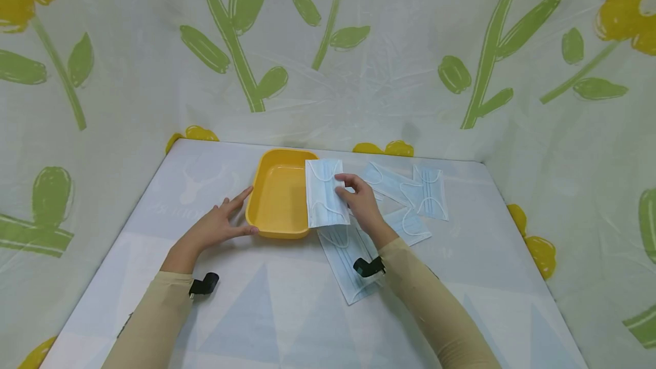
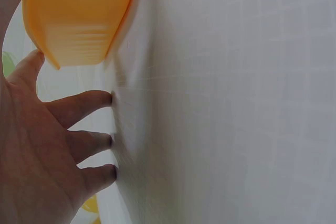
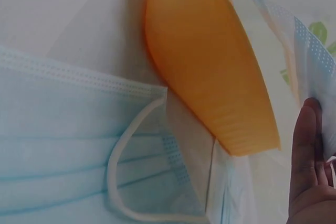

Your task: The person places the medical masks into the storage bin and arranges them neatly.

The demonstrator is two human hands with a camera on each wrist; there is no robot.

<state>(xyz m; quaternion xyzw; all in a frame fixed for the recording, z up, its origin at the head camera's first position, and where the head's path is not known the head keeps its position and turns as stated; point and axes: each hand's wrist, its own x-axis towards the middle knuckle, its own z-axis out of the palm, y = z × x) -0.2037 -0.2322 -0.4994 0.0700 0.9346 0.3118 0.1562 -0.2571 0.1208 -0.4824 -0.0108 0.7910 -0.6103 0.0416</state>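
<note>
- Left hand [image 1: 217,225]: fingers spread wide; index tip and thumb touch the left side of the yellow tray [image 1: 279,201], the other three fingertips rest on the surface [image 1: 230,323].
- Right hand [image 1: 365,203]: thumb and fingers nearly closed, pinching the right edge of a held mask [image 1: 325,201], which hangs over the tray's right rim.
- Tray: near the surface's far edge.
- Loose masks [image 1: 348,263]: overlapping right of the tray, towards the surface's far right corner.

We find free passage over the surface [image 1: 274,295] in front of the yellow tray [image 1: 279,204]; the left hand [image 1: 217,225] bars its left side, a raised mask [image 1: 323,193] and the right hand [image 1: 363,201] its right.
</note>
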